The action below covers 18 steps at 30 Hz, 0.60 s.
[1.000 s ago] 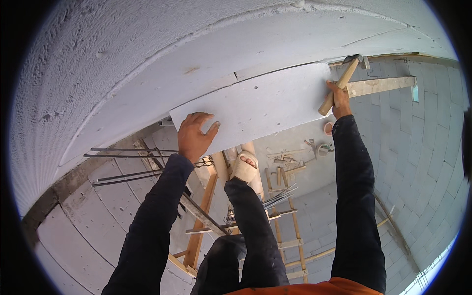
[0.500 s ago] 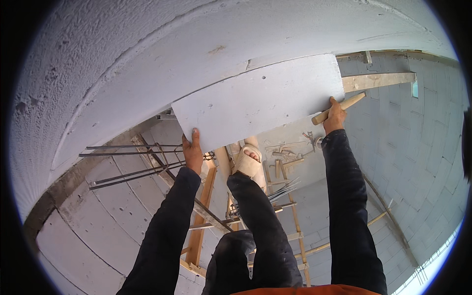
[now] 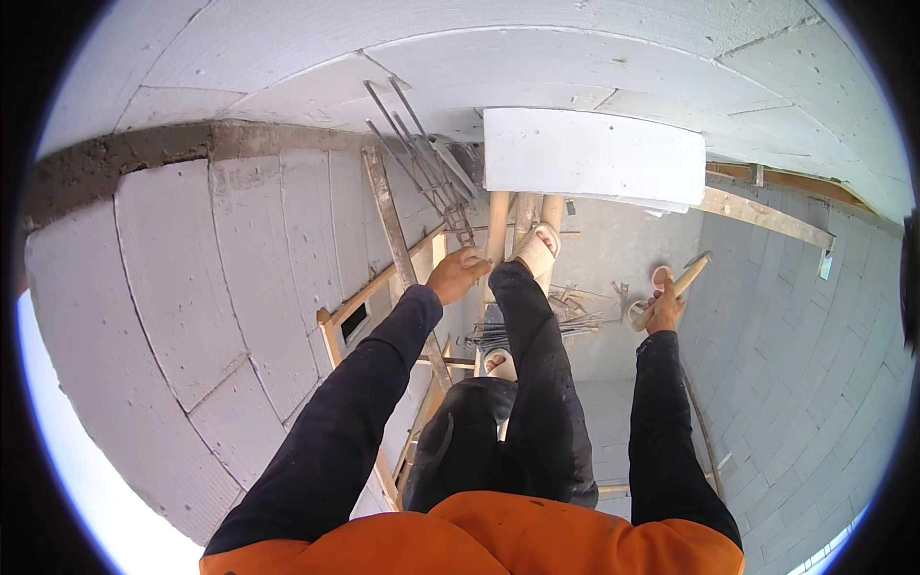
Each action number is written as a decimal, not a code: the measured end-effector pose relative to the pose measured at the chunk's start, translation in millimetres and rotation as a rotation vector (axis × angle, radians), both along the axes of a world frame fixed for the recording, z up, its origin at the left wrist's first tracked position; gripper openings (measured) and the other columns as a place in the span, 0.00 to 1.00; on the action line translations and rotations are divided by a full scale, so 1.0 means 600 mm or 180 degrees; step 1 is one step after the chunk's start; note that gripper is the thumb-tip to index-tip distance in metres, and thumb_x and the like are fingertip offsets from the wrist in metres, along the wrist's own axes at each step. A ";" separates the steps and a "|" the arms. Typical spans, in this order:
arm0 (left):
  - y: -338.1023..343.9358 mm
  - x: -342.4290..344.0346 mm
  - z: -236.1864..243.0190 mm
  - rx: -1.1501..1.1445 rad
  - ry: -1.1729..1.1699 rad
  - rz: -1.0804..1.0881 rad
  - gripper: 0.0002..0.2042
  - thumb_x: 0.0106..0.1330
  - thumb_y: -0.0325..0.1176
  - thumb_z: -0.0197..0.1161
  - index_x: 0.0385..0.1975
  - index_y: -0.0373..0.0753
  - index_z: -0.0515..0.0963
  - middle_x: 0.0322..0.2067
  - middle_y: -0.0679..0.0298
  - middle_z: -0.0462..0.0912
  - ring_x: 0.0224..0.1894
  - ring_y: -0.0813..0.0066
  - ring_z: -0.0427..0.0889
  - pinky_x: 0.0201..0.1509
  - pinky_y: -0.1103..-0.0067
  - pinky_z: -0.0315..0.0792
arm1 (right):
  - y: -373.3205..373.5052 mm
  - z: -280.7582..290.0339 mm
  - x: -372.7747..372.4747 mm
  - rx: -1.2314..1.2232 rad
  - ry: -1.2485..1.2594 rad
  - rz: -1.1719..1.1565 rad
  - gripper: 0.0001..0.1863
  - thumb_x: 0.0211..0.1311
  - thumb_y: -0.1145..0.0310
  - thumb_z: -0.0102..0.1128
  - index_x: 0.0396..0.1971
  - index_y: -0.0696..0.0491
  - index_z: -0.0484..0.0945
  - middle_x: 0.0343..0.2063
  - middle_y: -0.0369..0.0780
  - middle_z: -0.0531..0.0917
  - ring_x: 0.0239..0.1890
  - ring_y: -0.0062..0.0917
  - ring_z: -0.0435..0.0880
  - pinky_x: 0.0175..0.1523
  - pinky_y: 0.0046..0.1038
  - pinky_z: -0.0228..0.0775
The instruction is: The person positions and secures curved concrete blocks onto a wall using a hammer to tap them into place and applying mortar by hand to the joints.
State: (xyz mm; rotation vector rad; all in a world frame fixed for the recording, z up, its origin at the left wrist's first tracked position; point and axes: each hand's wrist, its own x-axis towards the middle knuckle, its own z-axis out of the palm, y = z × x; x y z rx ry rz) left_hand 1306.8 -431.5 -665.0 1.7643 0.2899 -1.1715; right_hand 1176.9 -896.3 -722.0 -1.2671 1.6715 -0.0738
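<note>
A pale grey block with a smooth face sits at the wall ahead, out of contact with both hands. My left hand hangs short of it near my raised knee, fingers loosely bent and apart, holding nothing visible. Farther right, my right hand is closed around a short wooden handle that slants up and to the right. Any tool head on that handle cannot be made out. My sandalled foot rests on round wooden poles just below the block.
Bare steel rods jut out left of the block. A wooden plank slants down beside them. Wooden framing and scattered scraps lie far below. Block walls rise on both sides; a timber beam extends right of the block.
Both hands have let go of the block and drawn back from it; the handle stays in my right hand. The view has shifted, so the block appears farther away.
</note>
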 end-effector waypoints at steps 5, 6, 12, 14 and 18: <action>0.186 -0.349 0.216 0.0135 -0.0131 0.0742 0.30 0.74 0.47 0.67 0.67 0.31 0.75 0.57 0.49 0.88 0.61 0.62 0.87 0.65 0.73 0.78 | 0.111 0.127 -0.234 0.1663 0.0540 0.0448 0.34 0.76 0.31 0.50 0.40 0.53 0.71 0.21 0.38 0.72 0.17 0.29 0.71 0.24 0.34 0.71; 0.242 -0.446 0.244 0.0221 -0.0340 0.0707 0.30 0.74 0.48 0.67 0.66 0.32 0.76 0.57 0.49 0.88 0.61 0.61 0.87 0.65 0.72 0.78 | 0.127 0.145 -0.273 0.1783 0.0766 0.0635 0.33 0.78 0.31 0.44 0.37 0.52 0.70 0.18 0.37 0.69 0.16 0.29 0.69 0.23 0.34 0.69; 0.417 -0.774 0.536 0.1890 -0.0646 0.1891 0.29 0.70 0.47 0.69 0.66 0.36 0.78 0.57 0.49 0.88 0.59 0.50 0.87 0.66 0.64 0.78 | 0.178 0.273 -0.374 0.1957 0.1499 0.2864 0.26 0.76 0.42 0.53 0.41 0.55 0.74 0.22 0.41 0.78 0.18 0.32 0.78 0.26 0.37 0.76; 0.428 -0.884 0.626 0.2373 -0.1026 0.2318 0.27 0.70 0.45 0.69 0.65 0.38 0.78 0.56 0.49 0.88 0.59 0.48 0.86 0.66 0.62 0.78 | 0.203 0.351 -0.343 0.1536 0.1738 0.3720 0.24 0.75 0.45 0.57 0.42 0.55 0.74 0.22 0.40 0.77 0.17 0.31 0.77 0.24 0.38 0.74; 0.442 -0.970 0.856 0.4101 -0.2565 0.2459 0.28 0.67 0.40 0.73 0.67 0.43 0.76 0.61 0.53 0.81 0.66 0.50 0.78 0.68 0.58 0.76 | 0.265 0.480 -0.242 0.0883 0.1927 0.5115 0.22 0.71 0.52 0.65 0.43 0.57 0.74 0.21 0.39 0.76 0.15 0.29 0.76 0.21 0.38 0.72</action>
